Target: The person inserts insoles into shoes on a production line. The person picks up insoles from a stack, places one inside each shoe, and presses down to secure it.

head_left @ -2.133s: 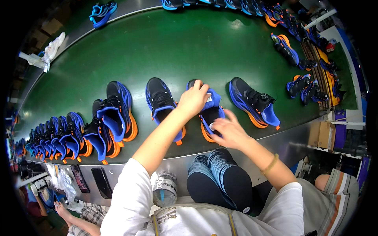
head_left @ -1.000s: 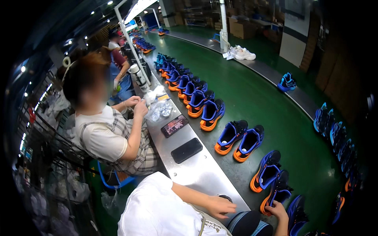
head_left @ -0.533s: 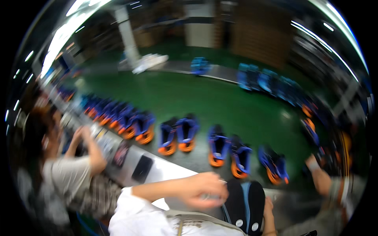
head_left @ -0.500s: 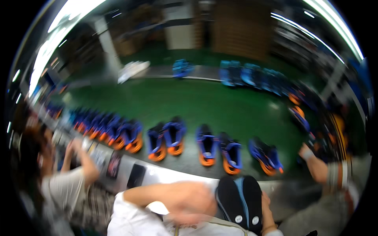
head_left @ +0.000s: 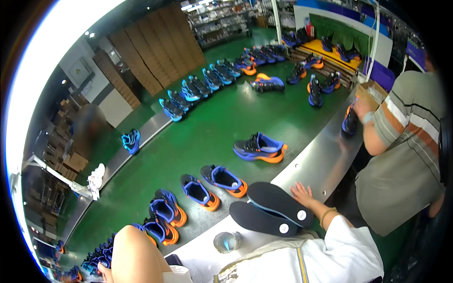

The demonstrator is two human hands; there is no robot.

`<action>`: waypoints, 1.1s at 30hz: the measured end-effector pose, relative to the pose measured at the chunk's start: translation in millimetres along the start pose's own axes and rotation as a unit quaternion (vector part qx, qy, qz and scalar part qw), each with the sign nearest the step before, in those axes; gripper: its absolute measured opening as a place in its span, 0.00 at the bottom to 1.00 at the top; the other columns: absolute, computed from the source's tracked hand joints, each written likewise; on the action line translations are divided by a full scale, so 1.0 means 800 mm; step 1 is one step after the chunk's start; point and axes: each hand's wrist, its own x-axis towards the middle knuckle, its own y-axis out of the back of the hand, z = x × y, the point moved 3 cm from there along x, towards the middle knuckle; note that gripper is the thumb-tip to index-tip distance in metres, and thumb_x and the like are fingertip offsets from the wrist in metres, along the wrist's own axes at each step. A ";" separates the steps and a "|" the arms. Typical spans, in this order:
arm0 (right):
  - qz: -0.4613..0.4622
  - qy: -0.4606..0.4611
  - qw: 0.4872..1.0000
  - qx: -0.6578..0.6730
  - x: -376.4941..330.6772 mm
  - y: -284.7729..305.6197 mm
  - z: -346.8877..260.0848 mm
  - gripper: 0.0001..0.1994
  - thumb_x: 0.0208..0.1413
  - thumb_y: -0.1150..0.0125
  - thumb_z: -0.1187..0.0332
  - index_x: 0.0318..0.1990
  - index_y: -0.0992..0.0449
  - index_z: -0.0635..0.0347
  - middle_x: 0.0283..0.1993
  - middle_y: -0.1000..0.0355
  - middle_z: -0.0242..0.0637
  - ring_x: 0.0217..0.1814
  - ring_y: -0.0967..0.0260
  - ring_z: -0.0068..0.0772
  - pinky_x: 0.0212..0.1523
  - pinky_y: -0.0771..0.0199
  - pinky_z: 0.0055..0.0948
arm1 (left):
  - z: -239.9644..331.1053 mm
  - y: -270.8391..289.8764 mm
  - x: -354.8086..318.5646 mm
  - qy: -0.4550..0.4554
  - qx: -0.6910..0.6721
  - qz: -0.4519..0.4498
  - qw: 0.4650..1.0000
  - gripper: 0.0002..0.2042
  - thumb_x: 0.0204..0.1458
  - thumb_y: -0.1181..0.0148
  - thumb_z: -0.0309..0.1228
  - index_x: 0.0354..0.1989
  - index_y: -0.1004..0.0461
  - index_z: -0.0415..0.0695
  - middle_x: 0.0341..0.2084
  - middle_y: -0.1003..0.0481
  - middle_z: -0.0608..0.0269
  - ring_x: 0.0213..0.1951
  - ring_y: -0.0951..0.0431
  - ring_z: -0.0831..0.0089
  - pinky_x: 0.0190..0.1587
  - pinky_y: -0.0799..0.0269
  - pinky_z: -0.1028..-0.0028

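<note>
My right hand point(head_left: 304, 194) has its fingers stretched and apart over the metal edge. A pair of black insoles point(head_left: 278, 200) with light-blue edges and round white stickers sits right beside its palm. Whether the thumb touches them is hidden. My left arm point(head_left: 137, 250) is bent at the lower left. Part of a hand point(head_left: 104, 272) shows beside it, near a cluster of shoes; I cannot tell whether it is mine. Black-and-blue shoes with orange soles stand beyond the insoles: a nearer pair point(head_left: 226, 180) and a sideways pair point(head_left: 259, 148).
A clear cup point(head_left: 227, 242) with something light blue stands on the pale ledge before me. More shoes point(head_left: 167, 207) line the green surface point(head_left: 188, 141). Turquoise-and-black shoes point(head_left: 193, 87) stand along the far rail. At right, a person in a striped shirt point(head_left: 401, 137) handles a shoe point(head_left: 349, 121).
My view has turned right and tilted. The right hand's fingers now spread over the metal edge beside the insoles. My left hand is no longer beside the insoles.
</note>
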 end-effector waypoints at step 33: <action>0.023 0.019 0.999 0.018 0.015 0.001 0.032 0.29 0.52 0.57 0.52 0.63 0.54 0.39 0.68 0.71 0.36 0.70 0.79 0.34 0.62 0.81 0.51 | -0.047 -0.023 -0.012 0.008 -0.036 0.122 0.992 0.05 0.41 0.43 0.25 0.29 0.26 0.44 0.31 0.28 0.64 0.34 0.31 0.70 0.35 0.37 0.70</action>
